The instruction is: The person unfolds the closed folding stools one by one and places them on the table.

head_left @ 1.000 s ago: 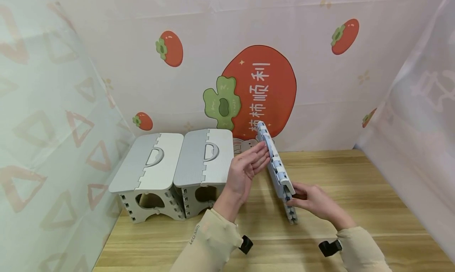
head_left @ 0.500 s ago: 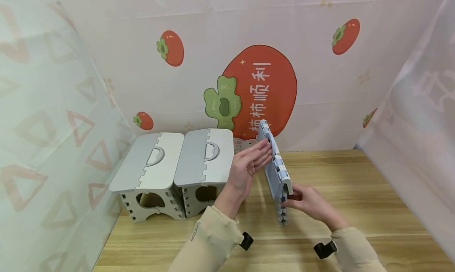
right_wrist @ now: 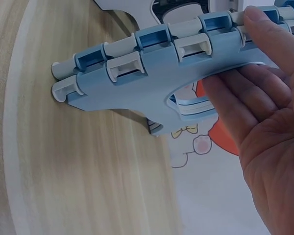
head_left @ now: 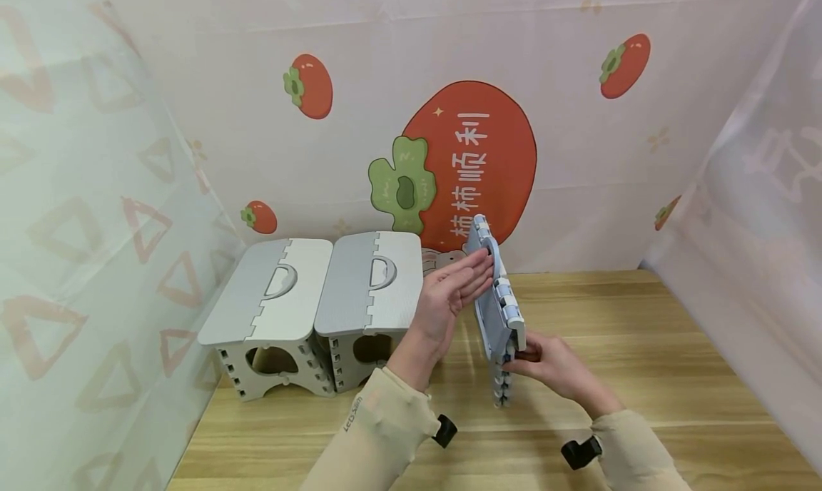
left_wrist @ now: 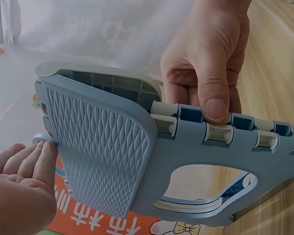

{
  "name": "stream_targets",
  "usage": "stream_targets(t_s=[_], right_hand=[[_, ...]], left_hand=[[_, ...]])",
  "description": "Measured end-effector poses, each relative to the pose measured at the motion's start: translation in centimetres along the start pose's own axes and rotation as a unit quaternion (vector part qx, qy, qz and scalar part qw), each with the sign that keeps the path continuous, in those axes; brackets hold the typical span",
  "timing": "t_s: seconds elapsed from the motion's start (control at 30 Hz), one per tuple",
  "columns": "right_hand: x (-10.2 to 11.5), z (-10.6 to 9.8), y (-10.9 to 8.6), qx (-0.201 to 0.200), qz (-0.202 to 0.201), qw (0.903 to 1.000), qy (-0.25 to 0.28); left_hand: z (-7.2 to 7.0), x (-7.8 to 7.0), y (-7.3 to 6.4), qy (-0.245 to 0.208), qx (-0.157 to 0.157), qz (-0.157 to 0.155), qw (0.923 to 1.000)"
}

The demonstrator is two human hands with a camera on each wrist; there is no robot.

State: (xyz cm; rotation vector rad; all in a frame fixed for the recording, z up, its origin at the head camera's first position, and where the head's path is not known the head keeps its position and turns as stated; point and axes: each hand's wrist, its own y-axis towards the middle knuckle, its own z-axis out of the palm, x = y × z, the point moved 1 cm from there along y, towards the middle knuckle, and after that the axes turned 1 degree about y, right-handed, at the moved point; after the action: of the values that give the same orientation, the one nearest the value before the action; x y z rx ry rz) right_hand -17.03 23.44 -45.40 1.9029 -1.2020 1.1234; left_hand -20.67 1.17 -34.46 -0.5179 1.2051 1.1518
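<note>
A blue and white plastic folding stool [head_left: 493,323] stands on edge right of the middle in the head view, folded nearly flat. My left hand [head_left: 443,304] lies against its upper part with straight fingers, beside the carry handle [left_wrist: 40,138]. Lower down, my right hand [head_left: 555,366] grips the near leg edge. In the left wrist view the right thumb [left_wrist: 215,105] presses on the hinge knuckles, with the other fingers behind. The right wrist view shows those fingers by the oval opening [right_wrist: 191,105] of the leg panel. A textured blue seat half [left_wrist: 98,142] faces left.
Two grey and white folding stools [head_left: 266,291] [head_left: 367,284] stand unfolded side by side at the left on the wooden table [head_left: 616,348]. Behind is a pale cloth backdrop [head_left: 565,148] with persimmon prints, and similar sheets [head_left: 83,213] hang at both sides.
The folding stool's lower end has swung left and its leg panels lie closer to the seat. My right hand has moved slightly left with it; the left fingers remain against the upper part.
</note>
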Motion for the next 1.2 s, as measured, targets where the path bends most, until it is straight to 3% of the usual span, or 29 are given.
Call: stream_targets(t_s=[0.4,0.63,0.77,0.93,1.2], right_hand=[[-1.0,1.0,0.3,-0.017,-0.032,0.9985,0.042],[-1.0,1.1,0.2,-0.020,-0.036,0.9984,0.039],[-0.9,1.2,0.3,-0.021,-0.035,0.9986,0.035],[-0.9,1.1,0.2,-0.020,-0.029,0.9988,0.032],[-0.8,1.1,0.1,-0.019,-0.027,0.9989,0.032]], left_hand=[[0.3,0.3,0.2,0.005,0.004,-0.002,1.0000],[0.2,0.4,-0.1,0.011,0.008,-0.004,0.9999],[-0.1,0.8,-0.5,0.056,-0.010,-0.007,0.9984],[-0.5,1.5,-1.5,0.133,-0.049,-0.036,0.9892],[-1.3,3.9,-2.9,0.195,-0.063,-0.085,0.9750]])
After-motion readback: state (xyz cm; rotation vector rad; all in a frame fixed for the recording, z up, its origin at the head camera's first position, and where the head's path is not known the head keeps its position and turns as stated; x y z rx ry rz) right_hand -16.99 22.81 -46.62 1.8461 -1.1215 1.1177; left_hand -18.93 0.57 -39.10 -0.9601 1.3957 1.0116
